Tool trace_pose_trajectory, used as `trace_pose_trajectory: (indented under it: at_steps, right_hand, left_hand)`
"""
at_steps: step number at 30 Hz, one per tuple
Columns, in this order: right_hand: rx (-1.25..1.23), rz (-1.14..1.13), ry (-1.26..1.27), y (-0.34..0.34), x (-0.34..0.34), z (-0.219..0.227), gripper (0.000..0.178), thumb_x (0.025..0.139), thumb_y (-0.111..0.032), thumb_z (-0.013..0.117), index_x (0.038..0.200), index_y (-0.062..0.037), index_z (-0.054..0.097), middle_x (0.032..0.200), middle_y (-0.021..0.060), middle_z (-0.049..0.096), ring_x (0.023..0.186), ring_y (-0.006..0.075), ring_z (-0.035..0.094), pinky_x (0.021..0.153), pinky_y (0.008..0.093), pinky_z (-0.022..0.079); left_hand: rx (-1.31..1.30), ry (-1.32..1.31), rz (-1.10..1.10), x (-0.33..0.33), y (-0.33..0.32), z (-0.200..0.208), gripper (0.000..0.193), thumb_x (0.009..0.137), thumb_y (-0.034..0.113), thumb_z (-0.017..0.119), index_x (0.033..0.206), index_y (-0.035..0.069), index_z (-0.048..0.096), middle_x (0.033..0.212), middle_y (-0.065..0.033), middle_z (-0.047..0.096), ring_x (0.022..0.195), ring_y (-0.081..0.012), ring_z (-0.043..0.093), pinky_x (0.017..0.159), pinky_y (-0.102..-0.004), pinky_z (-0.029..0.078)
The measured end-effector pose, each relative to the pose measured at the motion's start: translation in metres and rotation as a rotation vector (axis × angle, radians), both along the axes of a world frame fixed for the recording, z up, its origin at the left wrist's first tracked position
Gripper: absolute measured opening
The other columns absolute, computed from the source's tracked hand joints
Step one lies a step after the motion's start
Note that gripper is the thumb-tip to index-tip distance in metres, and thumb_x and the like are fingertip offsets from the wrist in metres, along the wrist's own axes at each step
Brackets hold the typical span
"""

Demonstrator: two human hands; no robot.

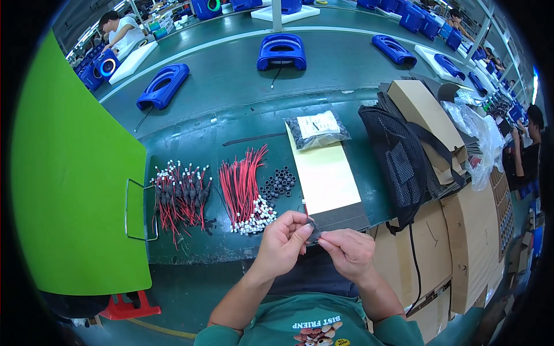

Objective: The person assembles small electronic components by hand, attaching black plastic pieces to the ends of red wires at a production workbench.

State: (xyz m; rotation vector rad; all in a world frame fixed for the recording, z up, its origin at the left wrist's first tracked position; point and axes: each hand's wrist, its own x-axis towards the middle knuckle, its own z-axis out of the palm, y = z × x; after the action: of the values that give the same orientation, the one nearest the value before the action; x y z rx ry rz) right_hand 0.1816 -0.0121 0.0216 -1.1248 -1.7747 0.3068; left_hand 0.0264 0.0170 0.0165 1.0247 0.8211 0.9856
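Near the table's front edge, my left hand (281, 245) pinches a short cable (306, 209) with red wire and a white connector on its upper end. A small dark grey piece (314, 233), soft-looking, sits around or against the cable between my fingers. My right hand (350, 252) pinches the right edge of that dark piece. Left of my hands lie a bunch of red wires (242, 179) with white connectors and a heap of small black rings (279, 181). Farther left is a pile of cables (182, 193) with dark lumps along them.
A pale yellow sheet (329, 179) lies ahead, a clear bag of dark parts (317, 130) on its far end. Right stand a black mesh bag (398, 155) and cardboard boxes (473, 248). A green panel (75, 173) borders the left. Blue housings (281, 52) rest beyond.
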Motion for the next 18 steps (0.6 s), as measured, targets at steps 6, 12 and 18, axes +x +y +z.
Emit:
trace_pose_trajectory:
  at_steps: [6, 12, 18]
  right_hand:
    - [0.028, -0.011, -0.016, -0.001, 0.003, -0.003, 0.011, 0.067, -0.002, 0.068, 0.077, -0.0026, 0.062, 0.07, 0.0084, 0.063, 0.059, 0.0194, 0.061, 0.051, 0.0255, 0.048]
    - [-0.317, 0.054, 0.255, -0.006, 0.01, 0.003, 0.01, 0.068, 0.0, 0.066, 0.077, -0.0003, 0.063, 0.069, 0.0081, 0.061, 0.059, 0.0144, 0.058, 0.053, 0.0221, 0.045]
    - [-0.347, 0.029, 0.346, -0.001, 0.011, 0.016, 0.011, 0.069, -0.001, 0.067, 0.079, -0.001, 0.064, 0.07, 0.0064, 0.059, 0.06, 0.0108, 0.056, 0.054, 0.0206, 0.044]
  left_hand:
    - [-0.098, -0.053, -0.082, -0.005, 0.001, 0.001, 0.012, 0.086, 0.008, 0.051, 0.094, 0.0, 0.052, 0.069, -0.0004, 0.053, 0.053, -0.0027, 0.045, 0.045, -0.0154, 0.037]
    - [-0.069, -0.088, -0.134, -0.012, 0.002, 0.011, 0.013, 0.085, 0.008, 0.054, 0.095, 0.0, 0.054, 0.07, -0.0005, 0.053, 0.056, -0.0032, 0.048, 0.047, -0.0152, 0.039]
    - [-0.12, -0.165, -0.121, -0.011, -0.001, 0.008, 0.014, 0.083, 0.007, 0.056, 0.093, -0.002, 0.056, 0.067, -0.001, 0.054, 0.056, -0.0046, 0.05, 0.048, -0.0165, 0.042]
